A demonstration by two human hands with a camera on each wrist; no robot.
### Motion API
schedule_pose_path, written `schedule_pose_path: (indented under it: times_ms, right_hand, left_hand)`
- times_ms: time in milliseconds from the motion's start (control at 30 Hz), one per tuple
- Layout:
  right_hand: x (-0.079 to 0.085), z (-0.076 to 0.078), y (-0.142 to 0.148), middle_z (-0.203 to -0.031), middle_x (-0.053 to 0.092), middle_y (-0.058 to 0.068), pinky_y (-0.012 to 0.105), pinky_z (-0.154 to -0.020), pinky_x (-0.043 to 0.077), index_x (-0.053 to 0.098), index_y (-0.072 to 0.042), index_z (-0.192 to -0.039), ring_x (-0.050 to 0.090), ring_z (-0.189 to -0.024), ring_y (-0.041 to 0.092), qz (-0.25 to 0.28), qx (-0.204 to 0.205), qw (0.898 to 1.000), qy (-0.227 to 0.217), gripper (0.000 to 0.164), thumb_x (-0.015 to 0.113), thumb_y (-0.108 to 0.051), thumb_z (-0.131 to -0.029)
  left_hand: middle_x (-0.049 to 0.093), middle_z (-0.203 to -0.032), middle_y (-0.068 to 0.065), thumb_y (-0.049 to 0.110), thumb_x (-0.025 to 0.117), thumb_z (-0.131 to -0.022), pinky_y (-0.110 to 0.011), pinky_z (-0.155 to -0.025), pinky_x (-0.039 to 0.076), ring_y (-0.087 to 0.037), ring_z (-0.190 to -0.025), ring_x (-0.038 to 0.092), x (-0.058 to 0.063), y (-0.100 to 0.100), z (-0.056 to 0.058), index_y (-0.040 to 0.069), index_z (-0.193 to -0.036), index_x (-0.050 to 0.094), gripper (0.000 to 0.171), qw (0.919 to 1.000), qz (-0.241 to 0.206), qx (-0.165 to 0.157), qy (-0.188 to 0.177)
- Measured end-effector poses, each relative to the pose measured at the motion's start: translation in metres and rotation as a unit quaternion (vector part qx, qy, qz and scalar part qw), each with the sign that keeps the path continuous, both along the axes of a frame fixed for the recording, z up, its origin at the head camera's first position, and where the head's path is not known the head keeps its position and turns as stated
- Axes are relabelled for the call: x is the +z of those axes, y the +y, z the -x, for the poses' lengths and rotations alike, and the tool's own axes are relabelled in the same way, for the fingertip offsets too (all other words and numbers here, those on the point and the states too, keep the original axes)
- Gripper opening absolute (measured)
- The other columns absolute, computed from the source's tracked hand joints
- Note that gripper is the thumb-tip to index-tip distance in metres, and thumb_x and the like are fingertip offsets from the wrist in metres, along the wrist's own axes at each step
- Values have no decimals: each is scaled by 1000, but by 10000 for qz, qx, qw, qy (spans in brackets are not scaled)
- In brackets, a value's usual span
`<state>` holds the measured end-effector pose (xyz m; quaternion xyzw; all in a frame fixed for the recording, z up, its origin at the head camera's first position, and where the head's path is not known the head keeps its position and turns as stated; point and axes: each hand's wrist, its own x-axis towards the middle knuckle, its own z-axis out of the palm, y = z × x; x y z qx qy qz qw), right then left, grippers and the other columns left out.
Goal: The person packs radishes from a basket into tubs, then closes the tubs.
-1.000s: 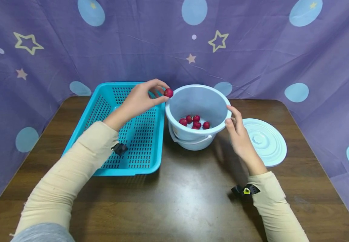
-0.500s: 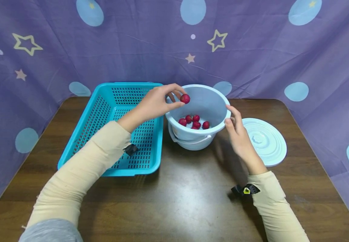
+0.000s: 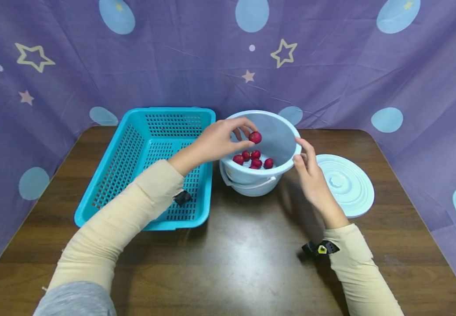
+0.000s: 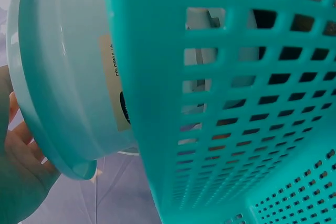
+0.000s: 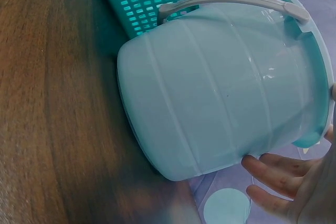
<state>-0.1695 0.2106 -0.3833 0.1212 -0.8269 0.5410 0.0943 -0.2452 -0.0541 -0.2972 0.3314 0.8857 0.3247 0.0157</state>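
In the head view my left hand (image 3: pixel 220 139) pinches a small round red fruit (image 3: pixel 255 137) between thumb and fingertips, over the mouth of a pale blue bucket (image 3: pixel 259 118). Several similar red fruits (image 3: pixel 256 163) lie on the bucket's floor. Gripping the bucket's right rim is my right hand (image 3: pixel 314 179), thumb and fingers on either side of it. The right wrist view shows the upright bucket (image 5: pixel 220 87) from outside, with fingers (image 5: pixel 278 174) close by its wall. The left wrist view shows the left hand (image 4: pixel 26 171) behind the rim; the fruit is hidden there.
A turquoise slotted basket (image 3: pixel 206 175) stands directly left of the bucket. The bucket's handle (image 3: pixel 247 184) hangs down at its front. A round pale blue lid (image 3: pixel 350 184) lies on the wooden table (image 3: pixel 244 263) to the right, and a purple curtain (image 3: pixel 196 66) hangs behind.
My left hand has carried the red fruit rightward and slightly nearer, from the basket's far right corner over the bucket's opening. The right hand stays on the rim.
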Motion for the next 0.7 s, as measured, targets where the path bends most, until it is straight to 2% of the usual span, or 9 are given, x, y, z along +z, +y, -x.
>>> schedule_pose_path:
  times_ms: [700]
  right_hand:
    - [-1, 1, 1, -135, 51, 28, 57, -106, 32, 26, -28, -155, 49, -124, 36, 19, 3, 10000, 46, 51, 39, -39, -107]
  left_hand:
    - [68, -108, 2, 29, 72, -92, -32, -78, 47, -12, -96, 61, 3, 1, -7, 24, -122, 65, 31, 9998, 40, -10, 202]
